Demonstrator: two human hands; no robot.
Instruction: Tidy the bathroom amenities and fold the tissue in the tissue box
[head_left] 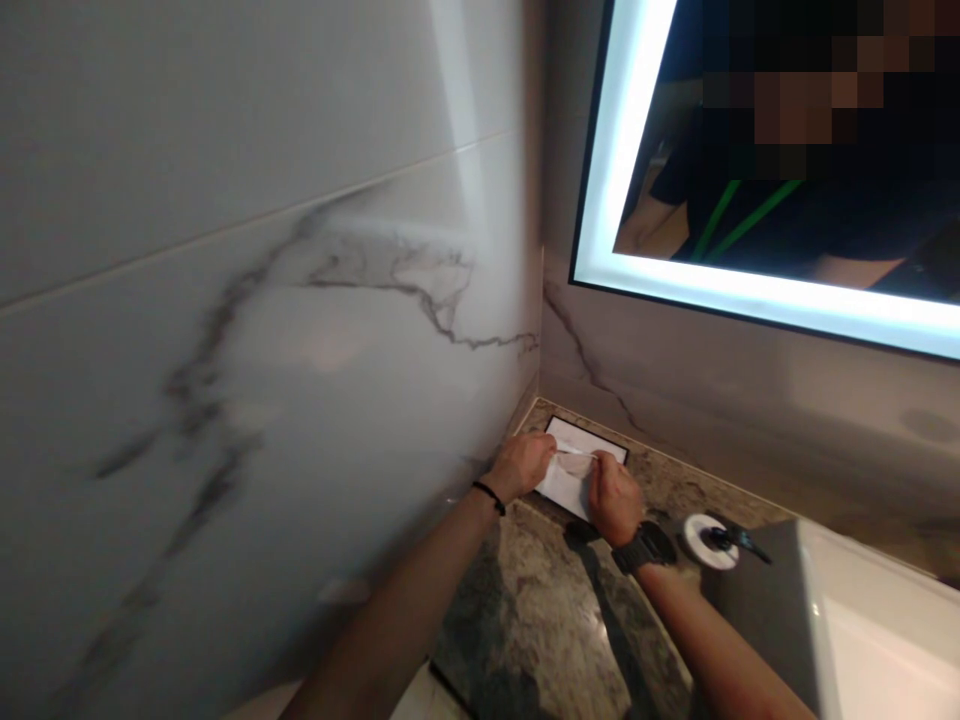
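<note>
My left hand (523, 463) and my right hand (613, 497) are both closed in a pinch on a small clear plastic packet (576, 462), stretched between them. They hover over a white tray with a black rim (559, 487) in the far corner of a granite countertop (540, 610). My left wrist wears a thin black band. A black watch sits on the right wrist.
A marble-tiled wall (247, 330) fills the left side. A lit mirror (757, 150) hangs on the back wall and reflects a person. A small round white dish with a dark item (711, 541) sits next to a white basin (877, 630) at right.
</note>
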